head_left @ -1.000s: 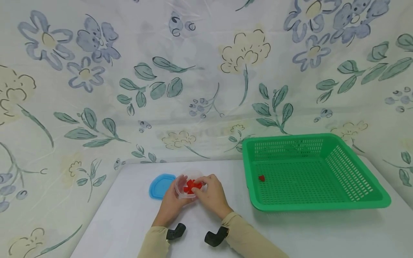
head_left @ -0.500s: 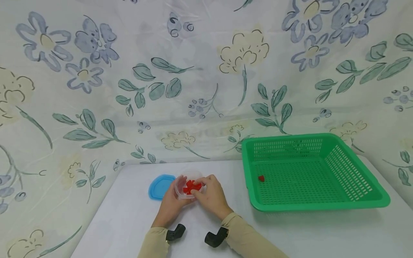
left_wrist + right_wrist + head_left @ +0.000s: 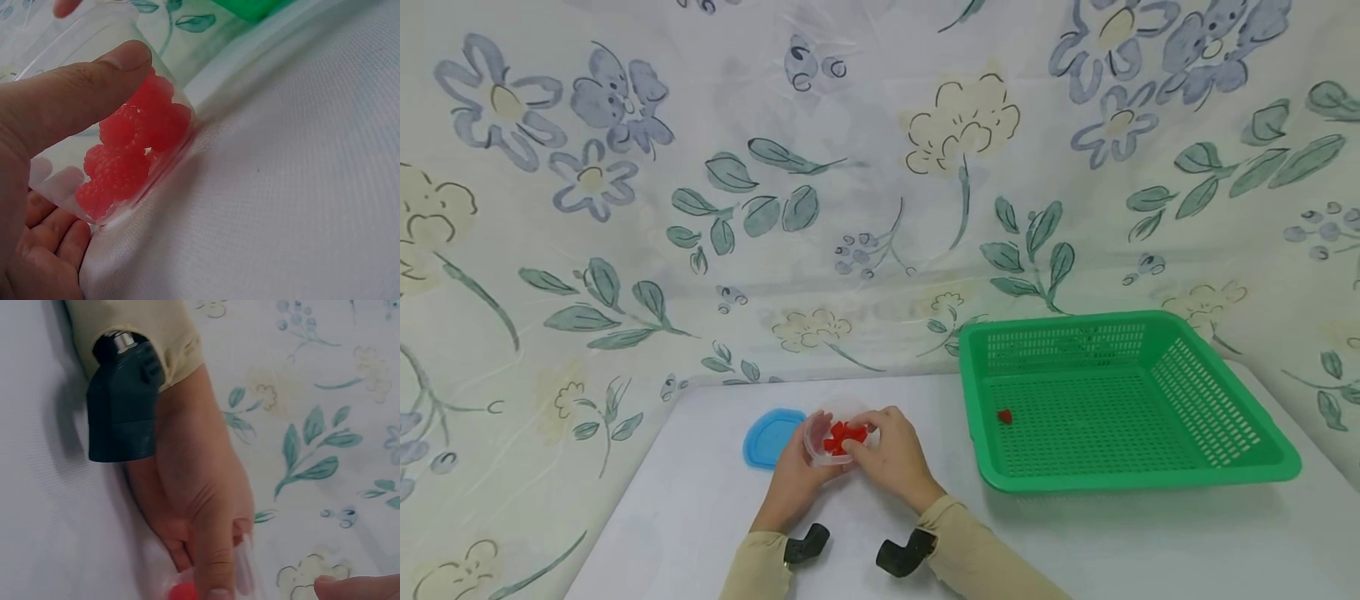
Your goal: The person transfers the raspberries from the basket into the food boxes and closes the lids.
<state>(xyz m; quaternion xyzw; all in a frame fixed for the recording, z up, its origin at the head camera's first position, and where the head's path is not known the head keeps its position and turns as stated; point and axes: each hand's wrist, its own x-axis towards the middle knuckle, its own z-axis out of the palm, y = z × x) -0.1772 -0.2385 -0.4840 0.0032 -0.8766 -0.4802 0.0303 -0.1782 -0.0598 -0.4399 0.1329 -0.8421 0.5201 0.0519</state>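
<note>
While the left hand curls thumb and fingers round the small clear plastic tub and tips it on the white table, its mouth faces the right hand and the red raspberries gather low against the wall. The right hand's fingertips reach into the mouth; whether they pinch a berry cannot be told. The round blue lid lies just beside, and one red berry rests in the green perforated plastic basket, well apart.
</note>
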